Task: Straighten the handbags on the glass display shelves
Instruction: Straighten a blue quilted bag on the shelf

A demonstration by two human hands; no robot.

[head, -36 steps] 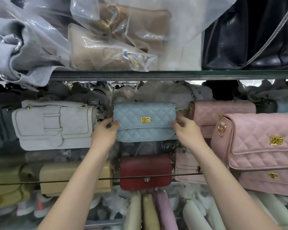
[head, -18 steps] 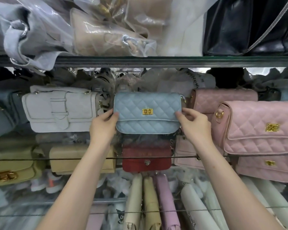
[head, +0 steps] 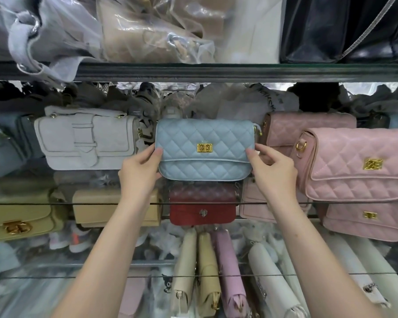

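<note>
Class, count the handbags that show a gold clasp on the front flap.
4: the blue quilted bag in the middle, the large pink quilted bag at right, the pink bag beneath it, and the yellow bag at lower left. Others may be hidden.

Bare left hand (head: 139, 173), bare right hand (head: 272, 174), bare slender forearms, short rounded fingernails.

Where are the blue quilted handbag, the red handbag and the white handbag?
blue quilted handbag (head: 204, 148): head view, gold clasp.
red handbag (head: 202, 211): head view, silver clasp.
white handbag (head: 84, 138): head view, front strap.
</note>
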